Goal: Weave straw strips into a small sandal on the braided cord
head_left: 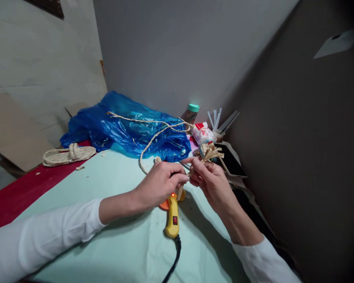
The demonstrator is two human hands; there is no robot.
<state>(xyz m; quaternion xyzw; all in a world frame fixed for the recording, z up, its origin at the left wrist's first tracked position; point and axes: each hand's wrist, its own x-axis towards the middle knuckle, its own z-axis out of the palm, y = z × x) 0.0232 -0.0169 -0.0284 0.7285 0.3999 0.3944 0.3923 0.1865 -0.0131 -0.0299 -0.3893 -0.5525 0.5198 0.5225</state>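
Observation:
My left hand [161, 182] is closed in a pinch on a braided straw cord [153, 137], which loops away over the blue plastic bag [126, 127]. Close beside it, fingertip to fingertip, my right hand [211, 181] pinches a small bundle of straw strips [209, 152] whose loose ends fan out above the fingers. Just under both hands a yellow hot glue gun [172, 216] lies on the pale green table cover [120, 236], its red light lit and its black cable running toward me.
A coiled straw braid [67, 155] lies on the red cloth at the left. At the back right stand a bottle with a teal cap [191, 112], a cup of glue sticks [220, 124], a red-and-white packet [203, 133] and a dark tablet [231, 161]. Walls close in behind and right.

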